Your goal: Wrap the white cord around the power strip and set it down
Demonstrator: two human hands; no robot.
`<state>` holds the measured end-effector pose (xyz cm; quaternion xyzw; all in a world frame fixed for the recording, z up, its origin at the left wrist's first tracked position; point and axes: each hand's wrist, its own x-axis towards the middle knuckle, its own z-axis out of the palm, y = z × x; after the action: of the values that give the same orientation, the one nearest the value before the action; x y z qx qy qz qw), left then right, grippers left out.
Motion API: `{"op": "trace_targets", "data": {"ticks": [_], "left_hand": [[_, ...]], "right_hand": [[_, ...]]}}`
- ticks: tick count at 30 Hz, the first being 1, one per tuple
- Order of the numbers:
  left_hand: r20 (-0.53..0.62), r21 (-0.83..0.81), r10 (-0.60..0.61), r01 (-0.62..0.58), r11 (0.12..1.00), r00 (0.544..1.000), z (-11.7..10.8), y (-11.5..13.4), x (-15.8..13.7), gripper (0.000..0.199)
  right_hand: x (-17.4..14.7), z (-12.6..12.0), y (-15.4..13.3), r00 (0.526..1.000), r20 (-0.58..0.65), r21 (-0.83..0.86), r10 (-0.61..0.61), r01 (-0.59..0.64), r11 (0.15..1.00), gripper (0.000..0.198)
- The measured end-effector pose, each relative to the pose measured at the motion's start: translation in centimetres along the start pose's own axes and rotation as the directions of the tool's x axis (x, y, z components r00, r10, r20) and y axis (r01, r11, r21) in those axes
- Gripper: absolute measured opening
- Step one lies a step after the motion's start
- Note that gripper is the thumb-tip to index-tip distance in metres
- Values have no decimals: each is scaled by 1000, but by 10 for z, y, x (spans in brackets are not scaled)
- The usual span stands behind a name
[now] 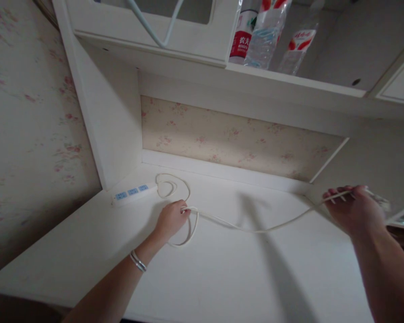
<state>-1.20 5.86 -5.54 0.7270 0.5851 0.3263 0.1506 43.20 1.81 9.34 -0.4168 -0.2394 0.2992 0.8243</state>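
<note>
Hands well apart, each clamped on the same white cord [256,231]. Left hand [171,220] grips it over the tabletop [215,278], left of middle, a loop dangling beside the fingers. Right hand [360,211] is raised by the right side panel [384,157], little room there; whitish bit past it too blurred to tell. Cord sags between them. Power strip [132,192] lies near the tabletop's back left corner, cord coiled beside it. Wide stretch of tabletop between cord and front edge, room to move. Cupboard shelf [299,83] with bottles [264,36] overhangs the back edge.
</note>
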Motion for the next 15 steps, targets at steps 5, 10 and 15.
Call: {"op": "trace_targets", "data": {"ticks": [5,10,15], "left_hand": [[122,-529,-111,159,833,986,2,-6,5,18],[237,-809,-186,300,505,953,0,-1,5,26],[255,-869,-316,360,341,914,4,-6,4,24]], "right_hand": [[-31,31,49,933,319,-116,166,-136,984,12],[-62,66,82,881,427,-297,204,-76,952,25],[-95,93,92,845,502,-349,183,4,937,33]]}}
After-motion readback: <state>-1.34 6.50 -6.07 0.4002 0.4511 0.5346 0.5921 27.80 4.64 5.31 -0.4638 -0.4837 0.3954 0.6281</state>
